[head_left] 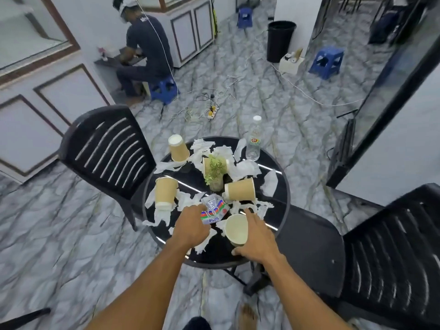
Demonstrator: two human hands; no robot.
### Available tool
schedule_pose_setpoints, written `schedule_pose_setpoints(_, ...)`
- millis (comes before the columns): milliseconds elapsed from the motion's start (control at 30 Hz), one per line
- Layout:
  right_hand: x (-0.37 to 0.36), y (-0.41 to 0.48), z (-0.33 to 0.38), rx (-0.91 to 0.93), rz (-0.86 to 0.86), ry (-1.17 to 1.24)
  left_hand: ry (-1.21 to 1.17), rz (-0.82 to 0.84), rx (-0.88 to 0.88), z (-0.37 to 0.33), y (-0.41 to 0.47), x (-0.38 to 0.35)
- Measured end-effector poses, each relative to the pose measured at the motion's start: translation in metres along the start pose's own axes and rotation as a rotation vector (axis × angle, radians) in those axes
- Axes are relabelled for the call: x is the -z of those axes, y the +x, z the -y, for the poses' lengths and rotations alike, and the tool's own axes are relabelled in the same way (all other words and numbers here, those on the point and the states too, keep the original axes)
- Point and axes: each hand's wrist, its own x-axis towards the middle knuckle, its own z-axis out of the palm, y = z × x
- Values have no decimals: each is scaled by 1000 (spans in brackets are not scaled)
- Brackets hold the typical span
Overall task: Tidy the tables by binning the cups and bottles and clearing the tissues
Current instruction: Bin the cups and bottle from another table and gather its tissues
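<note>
Right hand wraps thumb and fingers round the tipped paper cup at the round table's six o'clock. Left hand clamps the crushed plastic bottle just beside it, toward seven, with tissues strewn around.

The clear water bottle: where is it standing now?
Head view: the water bottle stands upright at the far right edge of the round table, just behind crumpled tissues.

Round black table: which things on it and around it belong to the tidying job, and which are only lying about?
Job: five brown paper cups; upright clear plastic bottle; crushed labelled plastic bottle in the left hand; torn white tissues; tall black bin.
Lying about: small green potted plant; black slatted chairs; blue plastic stools; floor power strip with cables.
</note>
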Motion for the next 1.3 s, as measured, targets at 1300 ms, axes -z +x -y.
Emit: schedule_pose_setpoints(1300, 30, -145, -60, -554, -1086, 832, -400, 31, -643, -116, -44, -76)
